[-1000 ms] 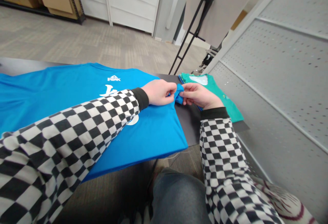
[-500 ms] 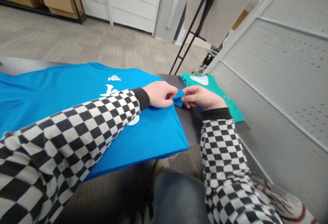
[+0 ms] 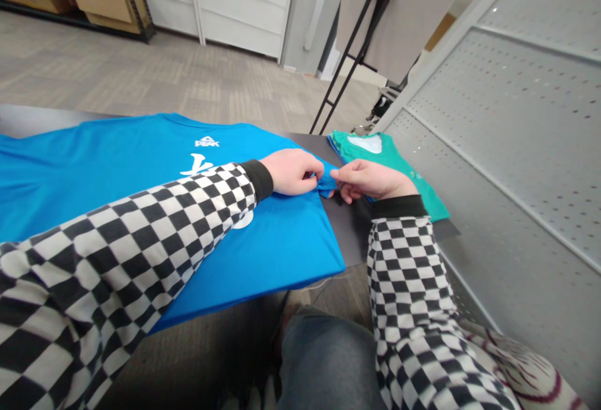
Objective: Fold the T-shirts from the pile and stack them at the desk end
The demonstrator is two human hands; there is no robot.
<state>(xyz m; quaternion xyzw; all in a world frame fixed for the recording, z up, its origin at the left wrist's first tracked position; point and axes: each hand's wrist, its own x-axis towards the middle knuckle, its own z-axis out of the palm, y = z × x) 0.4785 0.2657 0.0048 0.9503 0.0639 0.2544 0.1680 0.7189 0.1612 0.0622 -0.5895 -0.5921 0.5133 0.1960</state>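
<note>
A blue T-shirt (image 3: 282, 241) with white lettering lies spread over the table, its lower part hanging at the near edge. My left hand (image 3: 293, 172) rests at the shirt's right side, fingers closed on the sleeve. Just to its right, my right hand (image 3: 370, 179) pinches the end of the same sleeve between thumb and fingers. The short stretch of sleeve between both hands is bunched. My left forearm covers part of the white print.
A folded green garment (image 3: 399, 169) lies on the dark table (image 3: 347, 228) beyond my right hand. A grey perforated panel (image 3: 526, 122) stands close on the right. Behind the table are a black metal stand (image 3: 350, 66), white cabinets (image 3: 239, 3) and a shelf with cardboard boxes (image 3: 106, 6).
The sleeve end between my hands has been turned and drawn out a little to the right. My right hand's grip has shifted slightly; my left hand stays almost in place.
</note>
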